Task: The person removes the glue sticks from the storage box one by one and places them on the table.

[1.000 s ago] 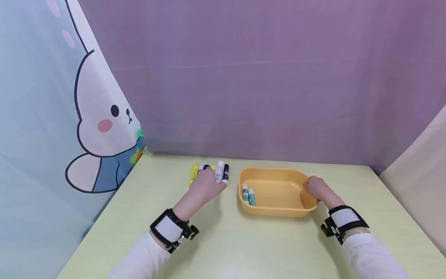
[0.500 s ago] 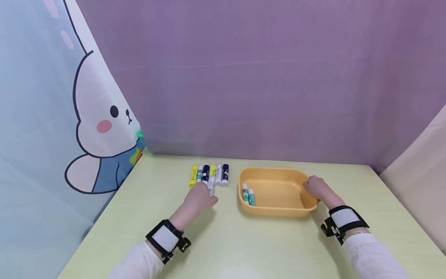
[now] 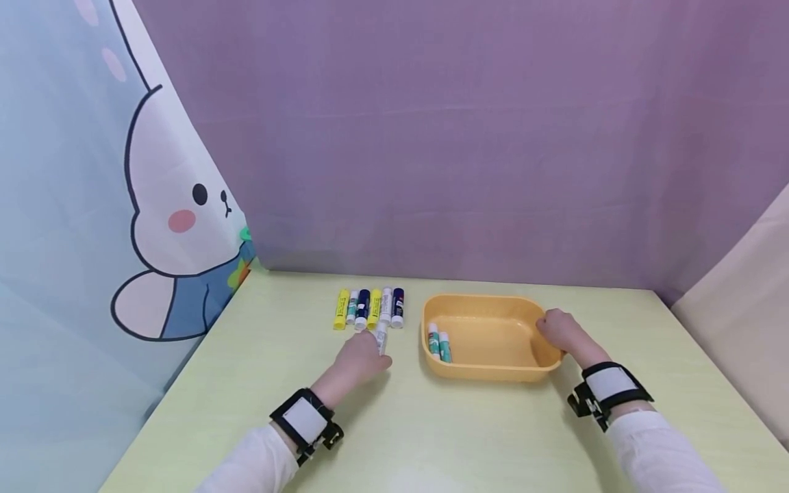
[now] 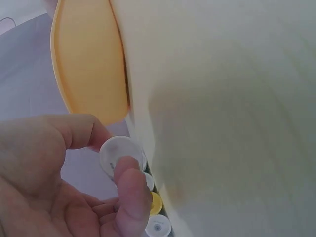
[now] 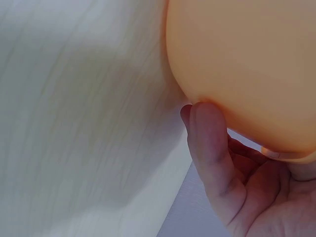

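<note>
White-capped and slim, a glue stick (image 3: 381, 338) was pinched between the thumb and fingers of the person's left hand (image 3: 360, 359), lifted just in front of a row of five more glue sticks (image 3: 369, 307) on the pale green table (image 3: 431, 438). The right hand (image 3: 557, 332) gripped the right rim of an orange tray (image 3: 487, 370), where two glue sticks (image 3: 439, 344) already lay. Judging by this, the carry was underway; next the stick needed moving rightward over the tray's rim before release.
</note>
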A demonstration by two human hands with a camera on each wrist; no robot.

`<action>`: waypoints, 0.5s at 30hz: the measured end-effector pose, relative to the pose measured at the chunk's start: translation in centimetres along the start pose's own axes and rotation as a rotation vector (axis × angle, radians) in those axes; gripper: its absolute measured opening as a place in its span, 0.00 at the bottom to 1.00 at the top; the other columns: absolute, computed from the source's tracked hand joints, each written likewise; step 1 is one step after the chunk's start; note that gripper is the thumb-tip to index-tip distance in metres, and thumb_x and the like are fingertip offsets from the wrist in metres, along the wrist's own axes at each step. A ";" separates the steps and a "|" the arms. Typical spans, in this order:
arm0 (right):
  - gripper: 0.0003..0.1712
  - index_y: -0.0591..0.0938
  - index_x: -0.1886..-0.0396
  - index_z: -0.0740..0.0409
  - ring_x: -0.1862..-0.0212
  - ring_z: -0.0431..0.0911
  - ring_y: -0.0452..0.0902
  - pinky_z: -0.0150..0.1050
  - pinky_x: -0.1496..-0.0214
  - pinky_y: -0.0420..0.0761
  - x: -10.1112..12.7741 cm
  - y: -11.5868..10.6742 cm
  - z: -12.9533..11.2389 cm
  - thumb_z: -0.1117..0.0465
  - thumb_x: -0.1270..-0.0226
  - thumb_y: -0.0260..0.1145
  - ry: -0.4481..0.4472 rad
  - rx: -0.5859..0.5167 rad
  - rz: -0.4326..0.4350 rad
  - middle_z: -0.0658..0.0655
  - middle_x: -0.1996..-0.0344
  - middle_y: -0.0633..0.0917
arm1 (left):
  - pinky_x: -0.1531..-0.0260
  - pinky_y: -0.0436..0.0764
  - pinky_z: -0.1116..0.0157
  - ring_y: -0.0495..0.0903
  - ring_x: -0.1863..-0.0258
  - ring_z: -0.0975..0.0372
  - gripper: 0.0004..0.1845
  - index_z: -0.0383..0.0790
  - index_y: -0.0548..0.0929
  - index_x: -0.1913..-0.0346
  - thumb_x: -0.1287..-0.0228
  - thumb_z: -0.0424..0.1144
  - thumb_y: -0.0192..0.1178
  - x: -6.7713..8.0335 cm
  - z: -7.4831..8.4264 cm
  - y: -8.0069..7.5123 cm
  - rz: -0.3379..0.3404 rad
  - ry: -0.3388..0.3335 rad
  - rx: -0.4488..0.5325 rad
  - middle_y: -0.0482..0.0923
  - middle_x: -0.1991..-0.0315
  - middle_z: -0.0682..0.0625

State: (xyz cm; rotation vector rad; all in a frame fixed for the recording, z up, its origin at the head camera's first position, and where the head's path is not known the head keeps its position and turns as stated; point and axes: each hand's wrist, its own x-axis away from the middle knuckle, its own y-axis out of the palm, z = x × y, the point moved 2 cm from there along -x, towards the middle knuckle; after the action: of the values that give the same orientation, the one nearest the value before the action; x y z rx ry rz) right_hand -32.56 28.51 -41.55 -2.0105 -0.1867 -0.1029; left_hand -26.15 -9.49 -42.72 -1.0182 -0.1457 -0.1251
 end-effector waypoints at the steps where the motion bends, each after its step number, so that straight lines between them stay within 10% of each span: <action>1: 0.16 0.71 0.67 0.76 0.85 0.47 0.74 0.37 0.85 0.77 0.0 0.0 0.0 0.64 0.36 0.43 0.000 0.000 0.000 0.64 0.78 0.74 | 0.85 0.70 0.67 0.71 0.83 0.60 0.18 0.31 0.72 0.65 0.47 0.43 0.65 0.0 0.0 0.1 -0.003 0.002 0.003 0.72 0.76 0.46; 15: 0.17 0.71 0.67 0.76 0.84 0.47 0.73 0.38 0.84 0.76 0.1 -0.1 -0.2 0.64 0.36 0.42 -0.001 0.006 -0.010 0.63 0.79 0.74 | 0.86 0.70 0.68 0.71 0.85 0.61 0.15 0.35 0.71 0.71 0.48 0.42 0.65 -0.2 -0.1 0.9 -0.025 -0.013 0.040 0.73 0.80 0.47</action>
State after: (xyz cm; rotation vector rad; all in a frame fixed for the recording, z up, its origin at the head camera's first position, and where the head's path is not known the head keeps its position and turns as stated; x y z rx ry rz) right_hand -32.45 28.40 -41.40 -2.0041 -0.1975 -0.1075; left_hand -26.15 -9.08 -43.57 -0.9781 -0.1720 -0.1376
